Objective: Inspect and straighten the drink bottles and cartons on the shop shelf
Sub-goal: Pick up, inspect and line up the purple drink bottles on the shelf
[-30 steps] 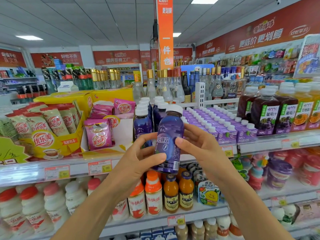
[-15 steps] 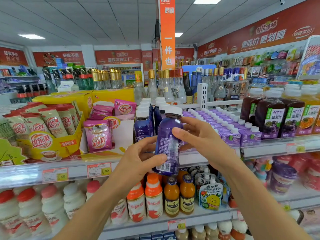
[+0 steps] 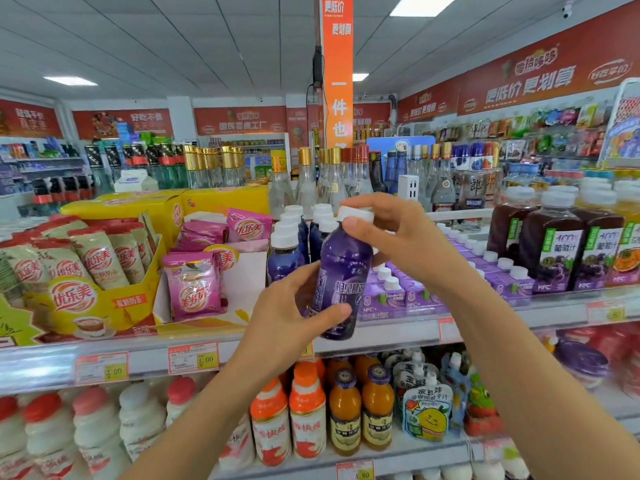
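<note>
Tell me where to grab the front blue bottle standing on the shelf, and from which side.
Probably the narrow neck under its white cap, coming from the front-left. The front blue bottle stands upright with its row close behind, and the held purple bottle crowds its right, so that side looks freest.

A white slatted ceiling (image 3: 173, 46) runs to the far wall. It is lit by a bright rectangular light panel (image 3: 424, 5) at upper right and a smaller light panel (image 3: 70, 80) at far left. Red wall banners with pale lettering (image 3: 540, 77) line the right and far walls. A tall orange hanging sign (image 3: 338, 81) with white characters stands in the centre. A small white security camera (image 3: 567, 10) sits at the top right.
</note>
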